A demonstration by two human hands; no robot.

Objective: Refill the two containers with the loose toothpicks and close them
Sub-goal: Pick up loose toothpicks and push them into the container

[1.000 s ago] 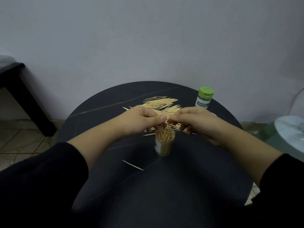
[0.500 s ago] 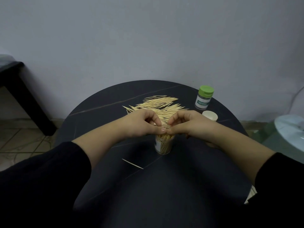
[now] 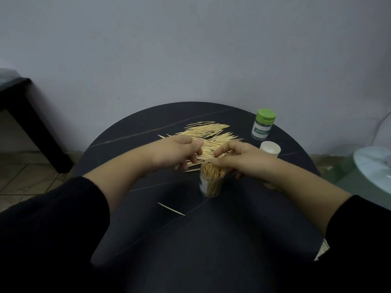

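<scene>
A clear open container (image 3: 211, 185) packed with upright toothpicks stands mid-table. My right hand (image 3: 245, 160) lies against its rim from the right, thumb and curled fingers round its top, index finger stretched to the left. My left hand (image 3: 179, 153) hovers just left of the container over the near edge of the loose toothpick pile (image 3: 208, 133), fingers loosely curled with nothing seen in them. A white lid (image 3: 270, 148) lies behind my right hand. The second container (image 3: 263, 124), closed with a green lid, stands at the far right. One stray toothpick (image 3: 171, 208) lies nearer to me.
The round black table (image 3: 211, 240) has its edge close on the right, by the lid. A dark bench (image 3: 19, 102) stands at the left on a tiled floor. A pale round object (image 3: 374, 168) sits low at the right.
My hands, which met fingertip to fingertip over the container's mouth, have come apart. The left hand moved left toward the pile and the right hand settled at the container's rim.
</scene>
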